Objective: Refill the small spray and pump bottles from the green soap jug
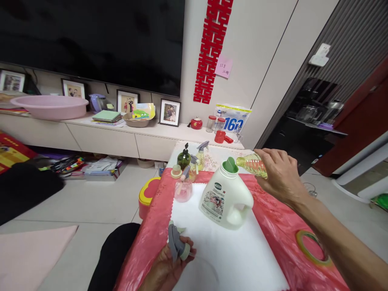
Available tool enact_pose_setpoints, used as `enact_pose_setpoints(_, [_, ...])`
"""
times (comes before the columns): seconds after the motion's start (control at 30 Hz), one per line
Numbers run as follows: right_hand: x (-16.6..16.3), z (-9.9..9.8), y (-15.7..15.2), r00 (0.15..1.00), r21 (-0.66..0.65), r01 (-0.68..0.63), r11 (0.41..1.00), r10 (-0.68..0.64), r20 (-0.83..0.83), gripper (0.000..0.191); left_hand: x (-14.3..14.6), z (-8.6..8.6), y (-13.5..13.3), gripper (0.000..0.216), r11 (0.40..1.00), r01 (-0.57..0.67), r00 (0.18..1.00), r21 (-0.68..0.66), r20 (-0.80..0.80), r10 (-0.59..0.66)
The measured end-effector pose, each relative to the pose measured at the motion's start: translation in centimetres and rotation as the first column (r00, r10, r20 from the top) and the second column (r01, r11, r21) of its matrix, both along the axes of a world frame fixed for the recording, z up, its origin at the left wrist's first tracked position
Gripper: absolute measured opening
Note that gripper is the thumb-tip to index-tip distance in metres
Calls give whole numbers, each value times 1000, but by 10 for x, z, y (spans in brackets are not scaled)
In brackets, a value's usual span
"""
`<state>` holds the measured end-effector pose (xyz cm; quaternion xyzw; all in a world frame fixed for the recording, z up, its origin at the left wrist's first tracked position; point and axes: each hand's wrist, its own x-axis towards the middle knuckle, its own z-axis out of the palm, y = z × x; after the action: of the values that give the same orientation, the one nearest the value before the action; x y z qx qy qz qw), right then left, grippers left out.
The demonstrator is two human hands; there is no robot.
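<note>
My right hand [280, 171] is closed around a clear ribbed bottle [254, 165] of yellowish liquid. The bottle is tipped nearly level, its mouth at the green pour spout [230, 165] of a pale green detergent jug [226, 198]. That jug stands upright on a white sheet [239, 254]. Low in the view, my left hand [172, 262] grips a grey trigger sprayer head [177, 241], whose thin tube trails off to the right. Beyond it stand a pink spray bottle [183, 190], a dark green pump bottle [183, 157] and yellow spray bottles [200, 155]. A pale round cap [176, 171] lies beside them.
Red plastic [263, 194] covers the table under the sheet. A tape roll [313, 247] lies at the right, under my right forearm. A yellow and red stool [148, 194] touches the table's left side. Along the wall, a low cabinet [106, 137] carries frames, jars and a pink basin [51, 107].
</note>
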<state>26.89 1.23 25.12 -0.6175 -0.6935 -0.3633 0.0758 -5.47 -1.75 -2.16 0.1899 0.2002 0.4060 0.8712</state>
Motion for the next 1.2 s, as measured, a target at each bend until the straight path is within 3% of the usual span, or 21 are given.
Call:
enact_pose_setpoints(0.43, [-2,14,7,986,27,-11,1000,6,168,57,0,5,-1,48,1000,7,1000,0,0,-7])
enact_pose_setpoints(1.2, [-5,31,12,965,65,-62,996,43,257,55,0,8,-1,46,1000,12,1000,-27,-17,-13])
